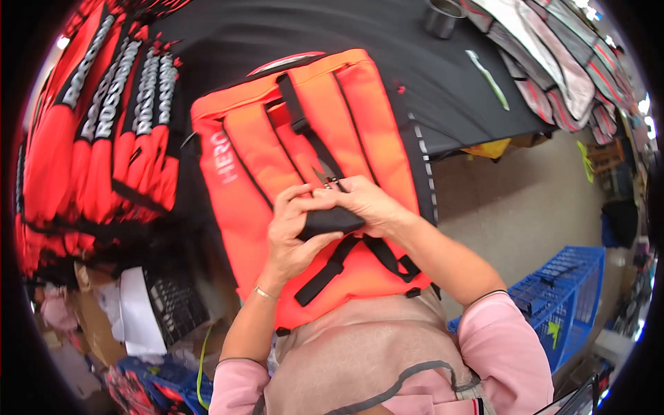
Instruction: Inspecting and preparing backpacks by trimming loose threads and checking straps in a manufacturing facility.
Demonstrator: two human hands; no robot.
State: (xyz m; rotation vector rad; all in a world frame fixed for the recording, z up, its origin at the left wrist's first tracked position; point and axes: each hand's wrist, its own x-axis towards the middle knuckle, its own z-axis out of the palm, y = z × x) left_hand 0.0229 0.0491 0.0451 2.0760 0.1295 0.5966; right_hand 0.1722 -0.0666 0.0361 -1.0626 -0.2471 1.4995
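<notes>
An orange-red backpack [249, 242] lies flat in front of me, its shoulder straps and black webbing facing up. My left hand [294, 225] is closed around a black padded piece [332, 221] over the lower middle of the bag. From the other side my right hand [370, 204] meets it, fingers closed on small metal thread snips [323, 174] whose blades point up and away from me. Their handles are mostly hidden by the fingers. Black strap ends [321, 280] hang loose on the bag below my hands.
The bag rests on a table with a black cover [263, 31]. Red bags [97, 152] are stacked at left, grey-and-white ones [564, 59] at far right. A metal cup [444, 17] and a thin green-and-white tool [487, 79] lie on the table. A blue crate [564, 297] stands at lower right.
</notes>
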